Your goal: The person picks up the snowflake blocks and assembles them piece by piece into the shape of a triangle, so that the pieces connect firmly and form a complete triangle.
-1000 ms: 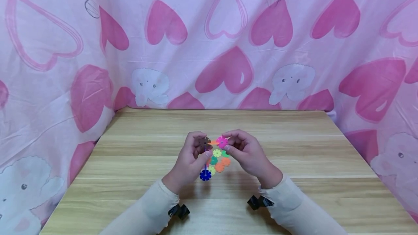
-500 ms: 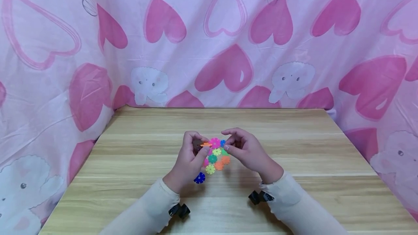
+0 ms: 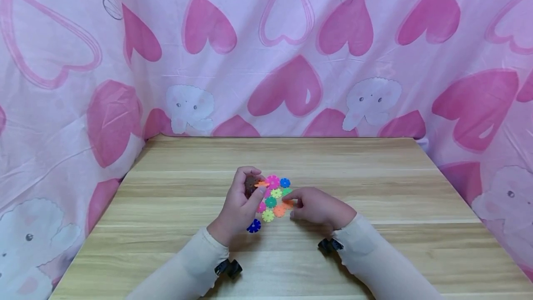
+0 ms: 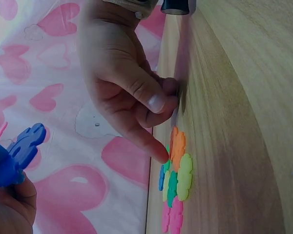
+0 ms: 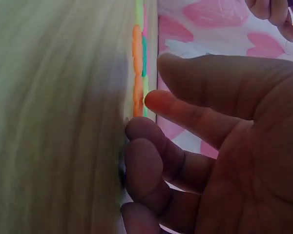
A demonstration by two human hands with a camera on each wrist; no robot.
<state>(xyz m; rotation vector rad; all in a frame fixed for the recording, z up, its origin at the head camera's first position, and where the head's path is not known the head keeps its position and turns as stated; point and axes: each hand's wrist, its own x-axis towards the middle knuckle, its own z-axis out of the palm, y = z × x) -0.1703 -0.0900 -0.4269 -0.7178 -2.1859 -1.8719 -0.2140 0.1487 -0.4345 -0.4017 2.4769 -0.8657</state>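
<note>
Fingers point(image 5: 185, 113) on the right hand point(image 3: 318, 205) are loosely bent and spread, thumb apart from forefinger; the forefinger's tip sits by the orange discs point(image 3: 279, 211) on the wooden tabletop point(image 3: 374, 175), and from my end I cannot tell whether it touches them. The left hand point(image 3: 239, 203) is clamped on a joined piece point(image 4: 25, 148) of notched discs, which I see raised above the table. On it I make out a brown disc point(image 3: 250, 188) within the curl of the fingers, an orange disc point(image 3: 261, 184) edge-on by the thumb tip, and a dark blue disc point(image 3: 254, 226) lower down. A pink disc point(image 3: 273, 181) shows just beyond; I cannot say whether it is joined on. Between the hands I see small discs close together: a teal disc point(image 3: 271, 202), a yellow disc point(image 3: 268, 215) and, farther off, a blue disc point(image 3: 285, 183). A heart-printed curtain point(image 3: 245, 82) hangs behind.
</note>
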